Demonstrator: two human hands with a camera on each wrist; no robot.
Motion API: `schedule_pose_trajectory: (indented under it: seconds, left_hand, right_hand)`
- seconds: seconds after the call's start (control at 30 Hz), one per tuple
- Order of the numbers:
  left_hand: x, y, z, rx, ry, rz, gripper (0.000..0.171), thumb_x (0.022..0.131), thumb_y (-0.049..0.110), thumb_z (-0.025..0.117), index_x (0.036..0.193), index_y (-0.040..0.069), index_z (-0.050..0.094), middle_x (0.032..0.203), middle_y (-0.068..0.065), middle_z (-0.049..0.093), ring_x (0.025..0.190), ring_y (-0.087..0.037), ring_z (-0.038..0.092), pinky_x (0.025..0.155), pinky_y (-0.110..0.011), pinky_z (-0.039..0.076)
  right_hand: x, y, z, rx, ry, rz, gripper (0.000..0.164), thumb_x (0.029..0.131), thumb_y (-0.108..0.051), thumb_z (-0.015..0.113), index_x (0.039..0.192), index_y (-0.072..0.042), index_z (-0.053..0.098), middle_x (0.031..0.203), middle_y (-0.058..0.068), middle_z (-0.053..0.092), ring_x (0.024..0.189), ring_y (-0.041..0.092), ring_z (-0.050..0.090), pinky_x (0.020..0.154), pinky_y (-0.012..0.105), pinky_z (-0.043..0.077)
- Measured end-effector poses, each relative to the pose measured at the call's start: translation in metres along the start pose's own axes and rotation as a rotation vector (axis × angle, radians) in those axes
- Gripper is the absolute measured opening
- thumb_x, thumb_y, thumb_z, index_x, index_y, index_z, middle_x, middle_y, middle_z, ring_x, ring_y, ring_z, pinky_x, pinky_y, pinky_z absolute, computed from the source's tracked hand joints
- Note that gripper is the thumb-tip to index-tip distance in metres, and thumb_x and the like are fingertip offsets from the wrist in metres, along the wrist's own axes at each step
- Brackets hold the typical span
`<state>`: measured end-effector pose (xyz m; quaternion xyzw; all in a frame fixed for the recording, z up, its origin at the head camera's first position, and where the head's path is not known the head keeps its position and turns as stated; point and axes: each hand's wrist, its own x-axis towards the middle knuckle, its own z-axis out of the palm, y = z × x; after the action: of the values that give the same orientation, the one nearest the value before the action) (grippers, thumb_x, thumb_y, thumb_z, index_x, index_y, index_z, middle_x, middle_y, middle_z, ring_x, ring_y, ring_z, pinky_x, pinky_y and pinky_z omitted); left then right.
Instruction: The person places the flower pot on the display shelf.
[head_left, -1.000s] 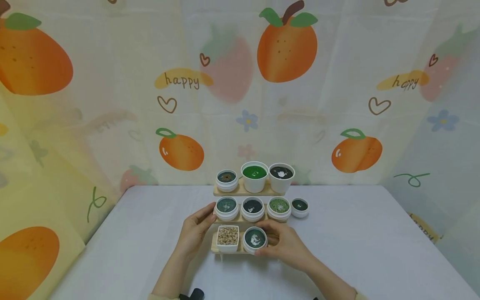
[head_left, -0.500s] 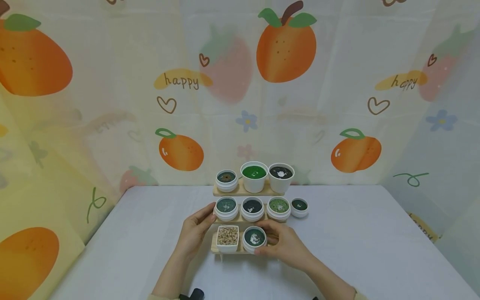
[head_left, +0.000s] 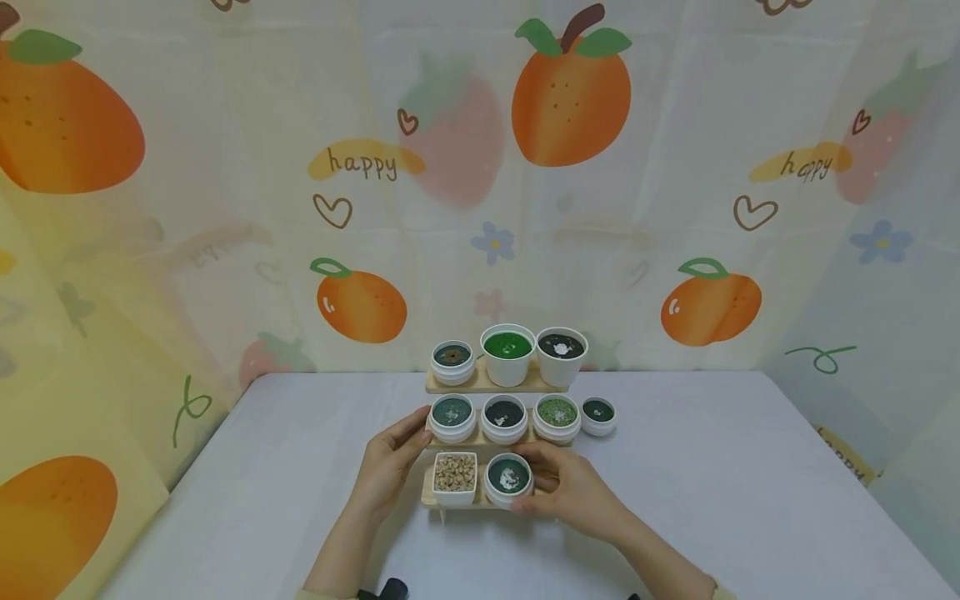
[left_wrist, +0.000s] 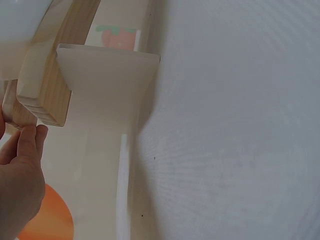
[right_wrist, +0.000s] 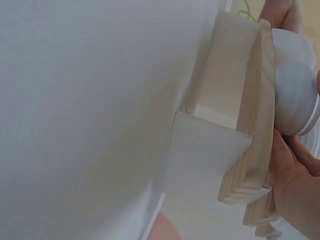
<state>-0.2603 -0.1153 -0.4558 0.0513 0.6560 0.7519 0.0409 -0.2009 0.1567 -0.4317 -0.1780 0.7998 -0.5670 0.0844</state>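
A three-tier wooden stand [head_left: 487, 447] bears several small white pots. My right hand [head_left: 573, 492] holds a round white pot [head_left: 509, 481] with a dark green, white-marked top, at the right of the lowest tier; its thumb is in front and its fingers are behind. In the right wrist view this pot [right_wrist: 295, 97] sits against the wooden board. With thumb and fingers, my left hand [head_left: 390, 458] grips the left end of the middle tier, close beside a pot with a grey-green top [head_left: 452, 415]. In the left wrist view its fingertips touch the wood's end [left_wrist: 17, 107].
A square white pot [head_left: 455, 478] of beige bits stands left of the held one. Behind are pots with dark [head_left: 506, 417] and speckled green [head_left: 557, 417] tops, and taller cups [head_left: 507, 357]. One small pot [head_left: 598, 417] stands right of the stand. A fruit-printed cloth [head_left: 495, 183] hangs behind.
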Motion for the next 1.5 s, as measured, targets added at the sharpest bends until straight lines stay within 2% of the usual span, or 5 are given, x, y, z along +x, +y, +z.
schedule_pose_trajectory:
  seconds: [0.57, 0.87, 1.17, 1.33, 1.5]
  left_hand:
    - [0.0, 0.0, 0.0, -0.001, 0.0, -0.004, 0.051, 0.096, 0.006, 0.06, 0.144, -0.004, 0.044, 0.151, -0.022, 0.046, 0.112, 0.006, 0.059, 0.099, -0.009, 0.048]
    - [-0.001, 0.001, 0.0, 0.004, 0.0, -0.002, 0.051, 0.096, 0.006, 0.06, 0.144, -0.004, 0.045, 0.151, -0.021, 0.046, 0.113, 0.006, 0.058, 0.1, -0.009, 0.048]
    - [-0.001, 0.002, 0.0, -0.001, 0.001, 0.0, 0.051, 0.097, 0.006, 0.059, 0.144, -0.004, 0.044, 0.151, -0.021, 0.046, 0.113, 0.006, 0.059, 0.1, -0.009, 0.048]
    - [-0.001, 0.002, 0.001, -0.004, 0.003, -0.002, 0.051, 0.096, 0.006, 0.059, 0.144, -0.004, 0.045, 0.151, -0.021, 0.046, 0.113, 0.006, 0.059, 0.1, -0.009, 0.048]
    - [-0.001, 0.001, 0.0, -0.002, 0.0, 0.003, 0.052, 0.096, 0.007, 0.06, 0.144, -0.005, 0.045, 0.15, -0.022, 0.046, 0.113, 0.006, 0.059, 0.1, -0.009, 0.048]
  right_hand:
    - [-0.014, 0.002, -0.028, -0.09, -0.124, -0.062, 0.069, 0.077, -0.02, 0.085, 0.137, -0.006, 0.054, 0.14, 0.017, 0.058, 0.129, 0.036, 0.057, 0.105, 0.035, 0.052]
    - [-0.025, -0.002, -0.06, -0.19, -0.25, -0.034, 0.065, 0.08, -0.021, 0.082, 0.136, -0.002, 0.054, 0.137, 0.019, 0.06, 0.124, 0.037, 0.059, 0.103, 0.038, 0.055]
    - [-0.027, 0.006, -0.095, -0.176, -0.295, 0.004, 0.054, 0.085, -0.017, 0.076, 0.132, 0.002, 0.057, 0.135, 0.022, 0.061, 0.124, 0.038, 0.06, 0.1, 0.033, 0.056]
    - [-0.023, 0.019, -0.115, -0.185, -0.198, 0.019, 0.05, 0.088, -0.016, 0.074, 0.13, 0.006, 0.057, 0.132, 0.028, 0.061, 0.121, 0.042, 0.061, 0.096, 0.027, 0.058]
    - [-0.013, 0.039, -0.125, -0.172, 0.08, 0.061, 0.052, 0.088, -0.018, 0.074, 0.131, 0.005, 0.056, 0.132, 0.027, 0.061, 0.12, 0.042, 0.061, 0.087, 0.016, 0.057]
